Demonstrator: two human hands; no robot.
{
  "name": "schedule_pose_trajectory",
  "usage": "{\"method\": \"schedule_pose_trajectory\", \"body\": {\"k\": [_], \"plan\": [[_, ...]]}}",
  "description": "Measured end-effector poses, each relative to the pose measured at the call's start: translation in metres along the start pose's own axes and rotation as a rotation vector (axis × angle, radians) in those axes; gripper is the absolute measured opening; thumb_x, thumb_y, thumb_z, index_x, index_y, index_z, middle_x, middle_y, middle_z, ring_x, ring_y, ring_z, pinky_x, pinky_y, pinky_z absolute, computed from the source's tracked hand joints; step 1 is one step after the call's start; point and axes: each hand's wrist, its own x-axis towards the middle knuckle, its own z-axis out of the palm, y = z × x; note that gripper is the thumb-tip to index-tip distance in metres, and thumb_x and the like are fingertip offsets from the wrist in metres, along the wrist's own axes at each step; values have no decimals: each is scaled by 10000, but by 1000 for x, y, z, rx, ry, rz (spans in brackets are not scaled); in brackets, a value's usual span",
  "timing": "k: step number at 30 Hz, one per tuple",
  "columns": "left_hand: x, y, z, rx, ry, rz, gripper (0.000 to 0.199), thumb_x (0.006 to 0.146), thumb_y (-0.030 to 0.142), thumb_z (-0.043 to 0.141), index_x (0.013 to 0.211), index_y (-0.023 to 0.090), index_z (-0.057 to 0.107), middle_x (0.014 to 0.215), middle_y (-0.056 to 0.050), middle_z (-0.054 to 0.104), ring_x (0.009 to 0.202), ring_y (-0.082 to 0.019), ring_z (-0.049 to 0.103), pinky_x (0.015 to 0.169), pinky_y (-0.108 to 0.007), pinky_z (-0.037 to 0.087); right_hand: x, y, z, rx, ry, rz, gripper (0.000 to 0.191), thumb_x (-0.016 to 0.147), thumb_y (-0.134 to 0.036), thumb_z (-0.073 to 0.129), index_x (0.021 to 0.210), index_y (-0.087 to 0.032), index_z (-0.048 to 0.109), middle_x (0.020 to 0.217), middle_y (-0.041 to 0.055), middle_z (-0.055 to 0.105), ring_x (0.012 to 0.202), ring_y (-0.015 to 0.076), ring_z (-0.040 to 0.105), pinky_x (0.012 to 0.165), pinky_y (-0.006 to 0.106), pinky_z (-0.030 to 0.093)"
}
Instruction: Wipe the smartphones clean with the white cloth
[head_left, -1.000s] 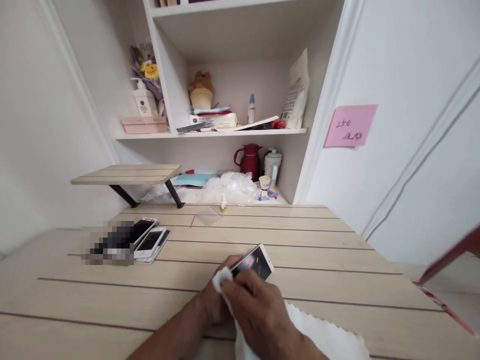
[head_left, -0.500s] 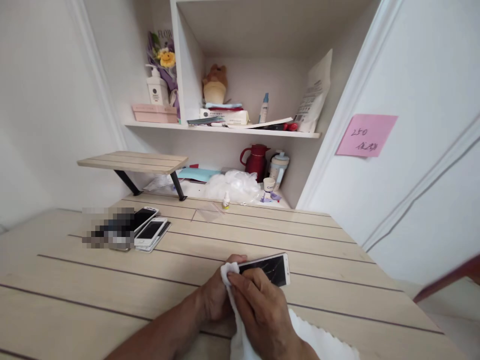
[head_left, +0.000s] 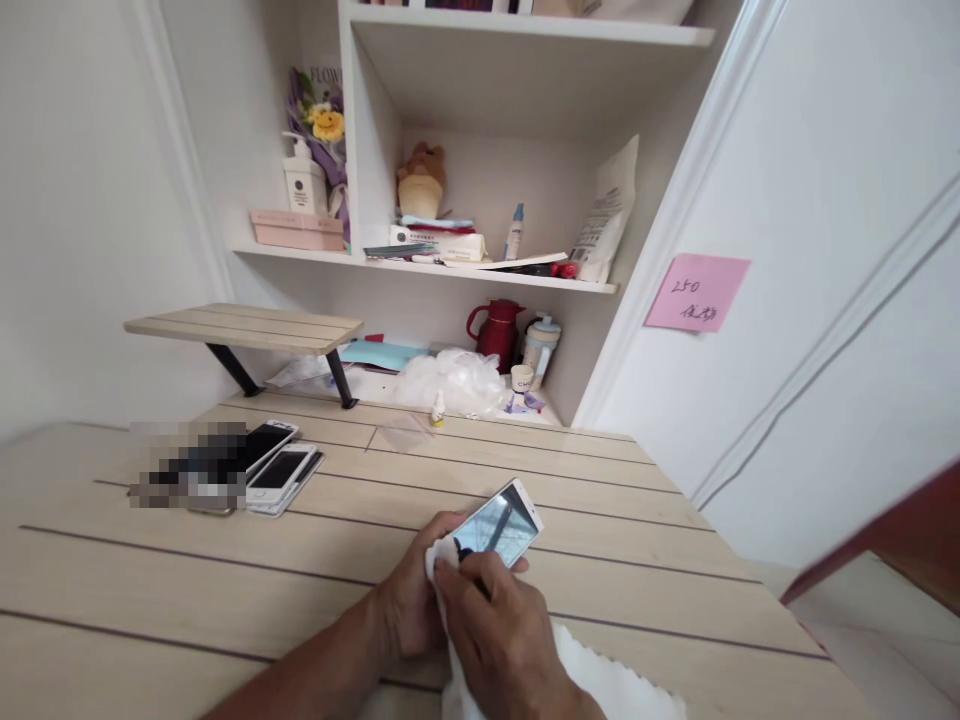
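The left hand is clenched around the lower edge of a white smartphone, tilting it up with its glossy screen showing, just above the table. The right hand sits right beside it, fingers curled and pinching a white cloth with a scalloped edge against the phone's lower corner; the cloth drapes down from both hands toward the table edge. Under and around the hands lies a pale wooden table with dark grooves. Ahead and to the left of the hands, two more white smartphones lie on a dark phone, beside a pixelated patch. Straight ahead, farther off, are a clear film sheet and a small dropper bottle. Beyond those sit a plastic bag and a red thermos jug under a white shelf. Up to the right of the hands, a pink sticky note is stuck on the wall.
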Motion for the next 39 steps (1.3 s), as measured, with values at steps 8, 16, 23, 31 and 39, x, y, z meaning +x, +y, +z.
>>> {"method": "schedule_pose_trajectory", "body": {"k": [8,16,23,31,39], "plan": [[1,3,4,-51,17,48,327,847,360,528,767,97,705,734,-111,736,812,-258,691,789,-324,476,-3,9,-6,-76,-77,30,376,936,-143,435,1269,-245,576,851,46,574,639,148,562,583,239,460],[7,4,0,-81,144,141,236,831,317,599,847,110,710,764,-60,750,701,-189,685,670,-285,488,-2,21,-7,-199,67,174,376,946,-121,419,1278,-200,577,854,56,555,657,143,578,579,223,446],[4,7,0,-79,134,188,304,870,324,534,899,88,723,820,-110,760,758,-227,703,724,-336,512,-1,16,-5,-136,-18,84,328,948,-159,424,1203,-241,613,813,34,548,603,136,564,547,218,450],[4,13,-10,-47,17,224,354,903,315,511,1015,40,702,938,-155,759,862,-239,707,794,-328,505,-2,22,-7,-87,-124,-26,373,939,-132,413,1247,-248,588,828,41,565,625,144,577,577,227,485],[2,19,-12,-20,61,234,400,909,356,553,1117,34,664,1092,-182,727,1025,-263,675,924,-364,485,4,22,-11,-41,-51,-6,340,948,-146,417,1223,-220,604,820,38,539,629,137,570,560,215,478]]}}
